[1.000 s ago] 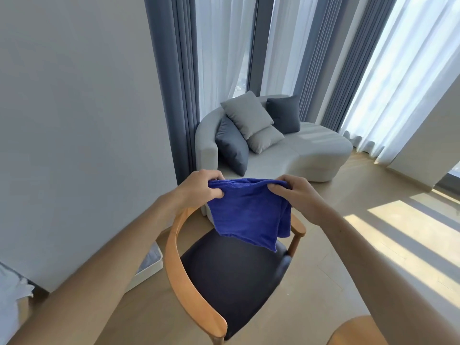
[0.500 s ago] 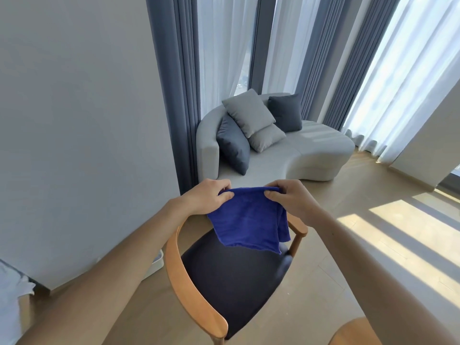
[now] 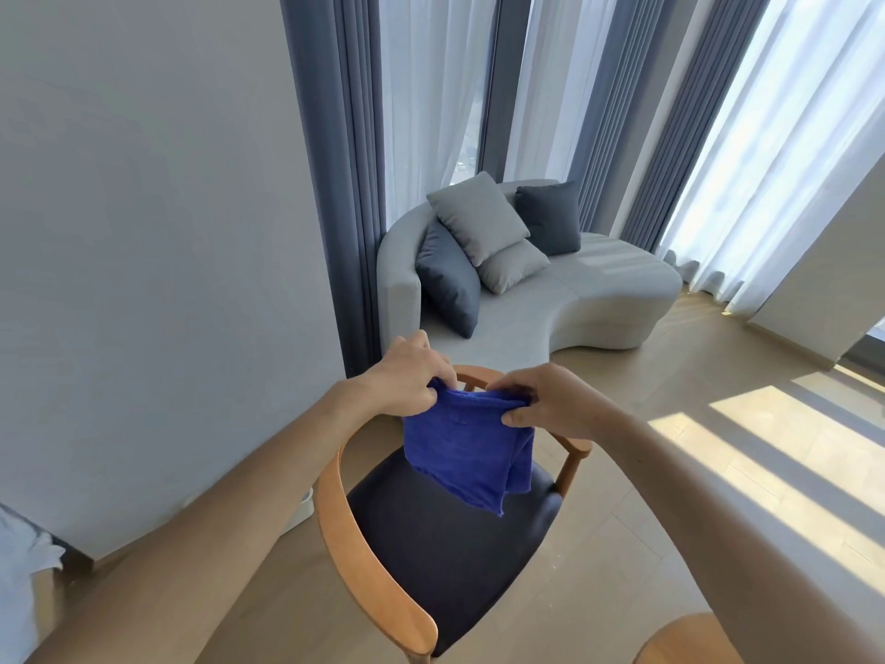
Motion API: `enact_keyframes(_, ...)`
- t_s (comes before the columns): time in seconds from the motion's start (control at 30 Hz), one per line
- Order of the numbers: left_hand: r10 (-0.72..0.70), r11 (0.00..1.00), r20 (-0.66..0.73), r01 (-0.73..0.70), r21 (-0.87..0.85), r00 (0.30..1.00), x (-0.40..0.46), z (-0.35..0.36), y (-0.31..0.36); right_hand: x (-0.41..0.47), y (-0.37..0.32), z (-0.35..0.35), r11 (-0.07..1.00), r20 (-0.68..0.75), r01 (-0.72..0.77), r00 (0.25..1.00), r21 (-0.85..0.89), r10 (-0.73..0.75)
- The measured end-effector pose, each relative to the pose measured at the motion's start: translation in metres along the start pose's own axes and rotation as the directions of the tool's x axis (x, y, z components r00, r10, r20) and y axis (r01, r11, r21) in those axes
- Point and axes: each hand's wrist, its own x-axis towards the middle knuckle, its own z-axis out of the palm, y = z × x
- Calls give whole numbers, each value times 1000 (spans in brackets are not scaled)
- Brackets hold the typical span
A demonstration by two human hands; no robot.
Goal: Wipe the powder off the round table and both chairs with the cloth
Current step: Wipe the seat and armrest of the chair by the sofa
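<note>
A folded blue cloth (image 3: 464, 448) hangs in the air above a chair (image 3: 364, 582) with a curved wooden back and a dark seat. My left hand (image 3: 407, 376) pinches the cloth's top left corner. My right hand (image 3: 546, 400) pinches the top right edge, thumb below and fingers curled over it. The two hands sit close together, so the top edge is bunched between them. A curved piece of light wood (image 3: 680, 639) shows at the bottom right corner; I cannot tell whether it is the second chair or the table. No powder is visible on the seat.
A curved grey sofa (image 3: 598, 299) with several cushions stands behind the chair, by tall windows with grey and white curtains. A grey wall (image 3: 143, 232) runs along the left. A white object (image 3: 301, 515) sits low against the wall. White fabric (image 3: 19, 587) lies at the far left. Wooden floor (image 3: 646, 496) stretches to the right.
My hands have drawn closer together, gathering the cloth's top edge, and the cloth now hangs narrower and lower over the seat. The view has tilted slightly.
</note>
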Motion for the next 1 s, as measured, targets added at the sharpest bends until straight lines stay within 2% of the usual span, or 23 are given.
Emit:
enact_keyframes(0.1, 41, 999, 12, -41, -20, 999, 1, 0, 4, 1, -5, 7, 996, -7, 5, 1000, -93, -5)
enact_keyframes(0.23, 56, 997, -12, -56, -60, 998, 0, 1, 6, 0, -5, 11, 996, -83, 11, 996, -90, -18)
enact_keyframes(0.4, 48, 992, 41, -43, -122, 998, -1, 6, 2, 3, -2, 16, 996, -77, 60, 995, -66, -65)
enact_keyframes(0.6, 95, 969, -26, -98, -225, 995, -2, 4, 13, 9, 8, 22, 989, -151, 138, 978, -59, -145)
enact_keyframes(0.7, 122, 952, -63, -135, -275, 991, -2, 3, 15, 7, 7, 17, 985, -109, 174, 979, -11, -175)
enact_keyframes(0.83, 71, 899, -82, -99, -426, 994, -3, -3, 18, 8, 9, 17, 976, -97, 161, 984, 146, -148)
enact_keyframes(0.9, 35, 871, -81, -70, -487, 996, -5, -4, 21, 9, 11, 17, 978, -114, 135, 987, 162, -117)
enact_keyframes(1.0, -56, 768, -113, -30, -639, 992, -6, 1, 16, 10, 10, 16, 959, -183, 155, 977, 238, -113)
